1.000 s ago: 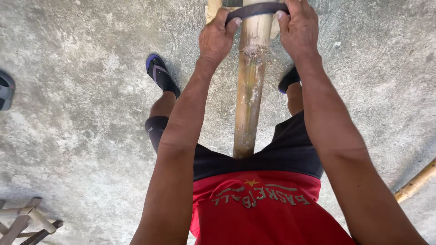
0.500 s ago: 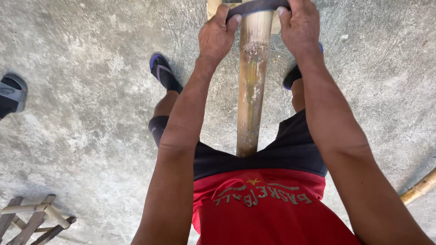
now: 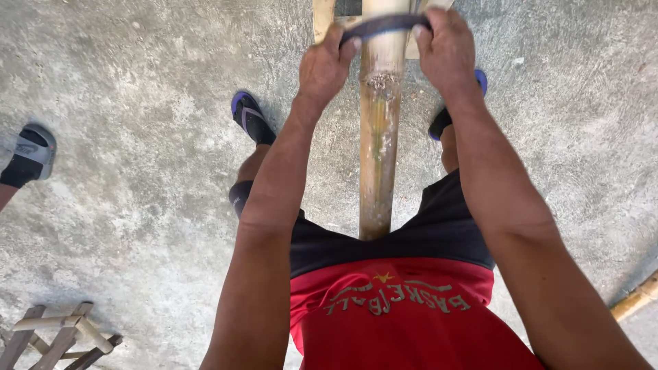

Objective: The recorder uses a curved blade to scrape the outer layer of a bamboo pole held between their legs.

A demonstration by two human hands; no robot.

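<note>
Hands (image 3: pixel 327 67) (image 3: pixel 447 49) clasp dark blade (image 3: pixel 384 26) across bamboo pole (image 3: pixel 379 137).

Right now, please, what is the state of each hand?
Left hand: closed, holding the left end of the dark curved blade across the bamboo pole.
Right hand: closed, holding the blade's right end.

An outdoor work yard: rough concrete floor (image 3: pixel 137 205), bamboo pole (image 3: pixel 379 151), small wooden stool (image 3: pixel 58 336).

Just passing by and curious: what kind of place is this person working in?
Probably an open yard or simple work area: a bare, rough concrete floor, a bamboo pole being worked by hand, and a small wooden frame lying nearby.
</note>
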